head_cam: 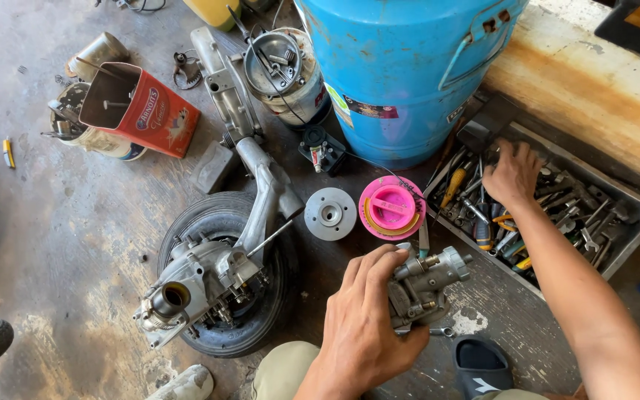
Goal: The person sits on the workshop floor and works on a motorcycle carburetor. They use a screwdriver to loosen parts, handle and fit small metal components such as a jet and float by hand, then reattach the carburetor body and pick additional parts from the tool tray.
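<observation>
The left hand (364,326) grips a metal carburettor (425,285) near the middle of the scene, the fingers wrapped over its left side and the brass fittings pointing right. It is held above the stained floor (61,222), just near of a pink spool (392,208).

The right hand (511,175) reaches far right into a grey tray (635,237) full of tools: screwdrivers with yellow and orange handles, spanners and sockets. Its fingers are curled down among the tools; whether they have closed on one I cannot tell.

Left of the spool lies a round grey disc (330,213). Further left, an engine (201,285) with its long aluminium casing lies across a small tyre (261,326), the casing running far toward a metal tin (279,63) holding small parts. A big blue drum (401,74) stands at the far side, between the tin and the tray, touching a worn wooden plank (594,89) on the right. At far left a red box (146,111) lies tipped on its side, open end showing, beside other cans. A black sandal (481,367) sits near, just right of the left hand, and a small spanner (442,332) lies on the floor under the carburettor.
</observation>
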